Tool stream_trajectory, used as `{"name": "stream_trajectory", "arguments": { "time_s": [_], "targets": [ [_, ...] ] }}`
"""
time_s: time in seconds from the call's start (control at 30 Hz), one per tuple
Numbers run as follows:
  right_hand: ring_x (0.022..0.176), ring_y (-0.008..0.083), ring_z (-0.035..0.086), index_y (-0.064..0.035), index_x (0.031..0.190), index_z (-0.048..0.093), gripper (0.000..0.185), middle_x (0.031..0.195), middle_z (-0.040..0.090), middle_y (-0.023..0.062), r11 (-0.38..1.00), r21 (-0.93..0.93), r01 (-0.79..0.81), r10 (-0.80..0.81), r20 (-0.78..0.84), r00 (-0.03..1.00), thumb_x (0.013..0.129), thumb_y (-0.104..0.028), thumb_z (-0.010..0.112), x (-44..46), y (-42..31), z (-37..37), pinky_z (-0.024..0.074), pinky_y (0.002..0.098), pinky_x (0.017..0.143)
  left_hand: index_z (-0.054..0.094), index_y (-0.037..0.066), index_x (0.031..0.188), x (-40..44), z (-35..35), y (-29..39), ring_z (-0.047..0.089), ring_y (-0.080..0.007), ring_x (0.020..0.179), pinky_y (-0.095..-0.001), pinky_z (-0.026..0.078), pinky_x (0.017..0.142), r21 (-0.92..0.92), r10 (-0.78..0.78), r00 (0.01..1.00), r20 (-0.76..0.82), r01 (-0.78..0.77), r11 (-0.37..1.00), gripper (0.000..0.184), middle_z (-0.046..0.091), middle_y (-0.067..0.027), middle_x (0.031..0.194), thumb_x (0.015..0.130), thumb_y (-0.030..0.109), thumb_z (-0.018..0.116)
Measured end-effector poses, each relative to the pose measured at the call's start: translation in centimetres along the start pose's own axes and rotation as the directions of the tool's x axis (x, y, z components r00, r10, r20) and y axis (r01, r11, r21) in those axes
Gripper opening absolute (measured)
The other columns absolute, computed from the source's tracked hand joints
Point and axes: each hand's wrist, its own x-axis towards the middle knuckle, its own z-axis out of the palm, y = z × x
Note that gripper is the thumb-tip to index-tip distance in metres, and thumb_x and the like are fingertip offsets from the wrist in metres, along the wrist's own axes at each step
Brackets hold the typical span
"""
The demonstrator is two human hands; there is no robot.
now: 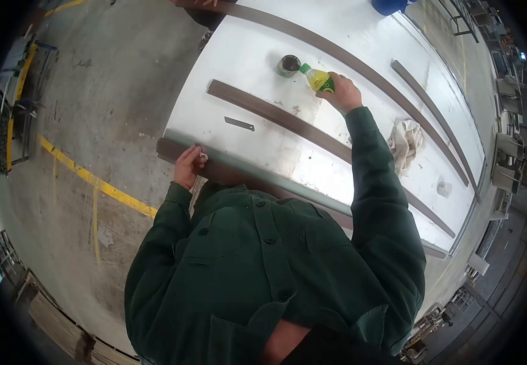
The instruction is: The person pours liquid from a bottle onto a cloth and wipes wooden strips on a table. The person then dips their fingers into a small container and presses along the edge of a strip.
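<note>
My right hand (344,93) is wrapped round a clear bottle (319,79) of yellow-green liquid, tilted with its green cap end toward a small can (288,66). The can, dark inside, stands on the white table. At the near table edge, my left hand (187,166) pinches a small whitish wad (202,157) beside the end of a long brown strip (239,174). Another brown strip (275,114) lies across the table between my hands. A flat metal blade (239,124) rests between this strip and the near edge.
Two more long brown strips (336,48) (428,97) cross the far side. A crumpled cloth (406,145) and a small clear cup (443,188) lie at the right. Part of another person (210,15) shows at the top, beside a strip's end. A blue container (387,6) stands at the far edge.
</note>
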Motion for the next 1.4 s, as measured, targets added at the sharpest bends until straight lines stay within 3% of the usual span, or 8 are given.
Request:
{"name": "stream_trajectory", "arguments": {
  "time_s": [0.13, 0.37, 0.67, 0.87, 0.97, 1.07, 1.27, 1.4],
  "targets": [
    [0.093, 0.0293, 0.058, -0.0093, 0.101, 0.058, 0.050, 0.097, 0.061, 0.0109, 0.985, -0.170, -0.016, 0.019, 0.015, 1.000, 0.064, -0.040, 0.073, 1.8, -1.1, 0.1, 0.0478, 0.0418, 0.075, 0.062, 0.003, 0.096, -0.2, -0.1, 0.9, 0.058, -0.0092, 0.066, -0.0218, 0.043, 0.056, 0.028, -0.087, 0.993, 0.082, 0.085, 0.996, 0.017, 0.062, -0.0022, 0.078, 0.085, 0.016, 0.062],
    [0.090, 0.0272, 0.058, -0.0092, 0.091, 0.060, 0.041, 0.090, 0.061, 0.0082, 0.935, -0.356, 0.006, -0.001, 0.015, 1.000, 0.062, -0.033, 0.076, 3.4, -3.7, -1.7, 0.0453, 0.0428, 0.071, 0.061, 0.003, 0.100, 0.2, -0.6, 1.1, 0.059, -0.0093, 0.067, -0.0213, 0.046, 0.057, 0.057, -0.166, 0.981, 0.099, 0.161, 0.985, 0.018, 0.065, -0.0045, 0.087, 0.086, 0.015, 0.061],
    [0.088, 0.0256, 0.057, -0.0086, 0.088, 0.060, 0.038, 0.085, 0.061, 0.0069, 0.918, -0.384, 0.104, -0.116, -0.009, 0.993, 0.059, -0.026, 0.077, 3.6, -4.5, -3.0, 0.0439, 0.0415, 0.069, 0.062, 0.004, 0.099, 0.3, -0.3, 1.8, 0.060, -0.0092, 0.066, -0.0218, 0.047, 0.056, 0.058, -0.208, 0.971, 0.117, 0.203, 0.978, 0.017, 0.065, -0.0055, 0.089, 0.085, 0.014, 0.062],
    [0.088, 0.0249, 0.057, -0.0093, 0.087, 0.060, 0.038, 0.085, 0.061, 0.0058, 0.922, -0.376, 0.086, -0.103, -0.023, 0.994, 0.059, -0.027, 0.078, 3.4, -4.1, -2.9, 0.0431, 0.0413, 0.067, 0.061, 0.003, 0.099, 0.5, -0.5, 1.6, 0.059, -0.0087, 0.066, -0.0216, 0.047, 0.056, 0.049, -0.205, 0.972, 0.119, 0.200, 0.978, 0.017, 0.065, -0.0054, 0.089, 0.085, 0.014, 0.062],
    [0.090, 0.0247, 0.057, -0.0107, 0.096, 0.060, 0.043, 0.089, 0.061, 0.0063, 0.928, -0.362, 0.089, -0.099, -0.008, 0.995, 0.061, -0.028, 0.077, 3.0, -3.8, -2.7, 0.0433, 0.0407, 0.068, 0.061, 0.003, 0.100, 0.5, -0.5, 1.6, 0.059, -0.0087, 0.066, -0.0217, 0.046, 0.057, 0.052, -0.195, 0.973, 0.121, 0.190, 0.980, 0.019, 0.065, -0.0053, 0.089, 0.085, 0.015, 0.061],
    [0.092, 0.0260, 0.056, -0.0127, 0.108, 0.058, 0.053, 0.095, 0.060, 0.0079, 0.952, -0.304, 0.038, -0.044, -0.013, 0.999, 0.062, -0.030, 0.077, 2.6, -3.5, -2.2, 0.0440, 0.0413, 0.071, 0.061, 0.002, 0.102, 0.3, -0.4, 1.6, 0.058, -0.0088, 0.065, -0.0219, 0.045, 0.057, 0.066, -0.179, 0.977, 0.117, 0.172, 0.983, 0.021, 0.065, -0.0054, 0.089, 0.086, 0.015, 0.061],
    [0.096, 0.0327, 0.054, -0.0104, 0.116, 0.052, 0.059, 0.102, 0.059, 0.0114, 0.992, 0.122, 0.032, -0.016, -0.126, 0.992, 0.065, -0.030, 0.075, 1.7, 0.7, 1.7, 0.0448, 0.0432, 0.079, 0.060, 0.002, 0.105, 0.2, 0.0, 1.7, 0.058, -0.0089, 0.065, -0.0219, 0.045, 0.057, 0.095, -0.153, 0.984, 0.090, 0.145, 0.985, 0.023, 0.065, -0.0060, 0.090, 0.086, 0.015, 0.061],
    [0.101, 0.0323, 0.054, -0.0047, 0.117, 0.048, 0.057, 0.107, 0.058, 0.0154, 0.831, 0.553, 0.063, 0.054, -0.192, 0.980, 0.068, -0.017, 0.075, 0.7, 2.8, 2.7, 0.0447, 0.0377, 0.084, 0.059, 0.001, 0.106, 0.5, -0.4, 1.2, 0.058, -0.0099, 0.065, -0.0229, 0.045, 0.057, 0.094, -0.156, 0.984, 0.086, 0.148, 0.985, 0.023, 0.064, -0.0063, 0.091, 0.086, 0.014, 0.059]
  ]
}}
